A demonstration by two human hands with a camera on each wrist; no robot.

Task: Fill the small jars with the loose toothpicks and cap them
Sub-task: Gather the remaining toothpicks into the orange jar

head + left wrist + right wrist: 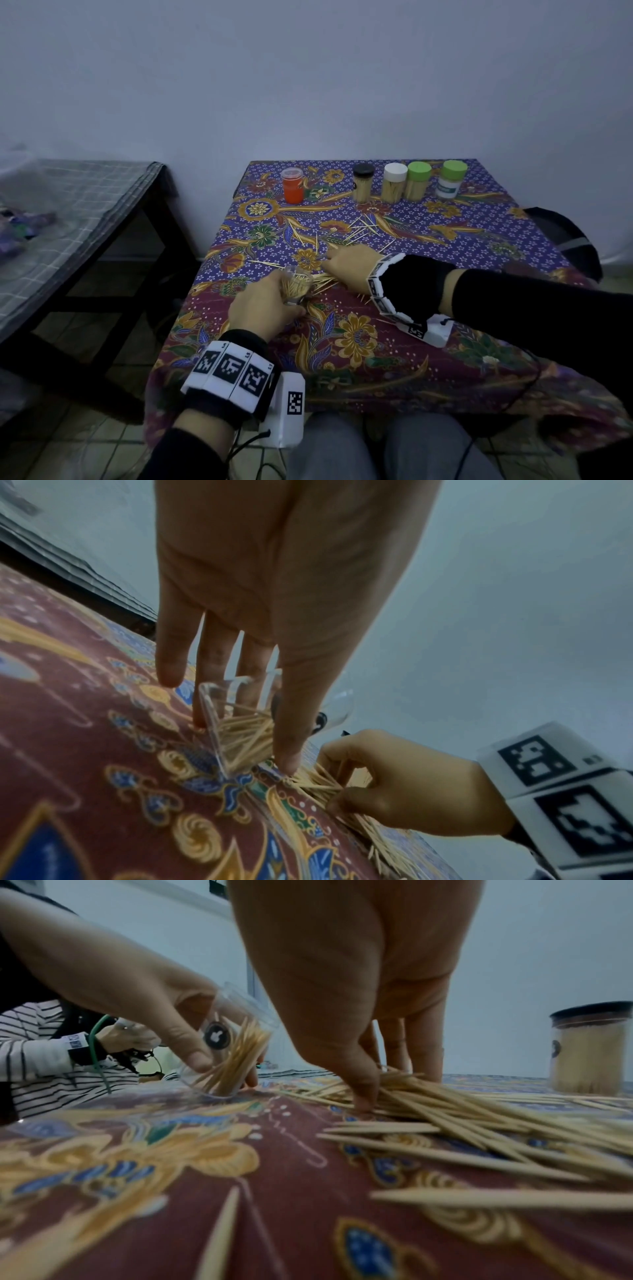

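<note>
My left hand [263,305] grips the open jar [297,282] and tips it on its side, low on the tabletop [479,240]. I think I hold it that way so the mouth faces the toothpicks [445,1110] and they can slide in. Some sticks already sit inside the jar, but it is not full.

My right hand [352,270] is on the pile just beside the jar. Its fingers [363,1093] curl down and pinch a bunch of toothpicks against the cloth. I think I bunch them so they all point 1 way and go in together.

More toothpicks lie loose farther back on the tabletop.

At the far edge stand 5 jars with lids on: an orange jar [293,185], a black-lid jar [363,183], a white-lid jar [394,183] and 2 green-lid jars [418,181]. They stand well apart from my hands, so I judge I will not knock them over.

I cannot see the lid for the jar I hold.
</note>
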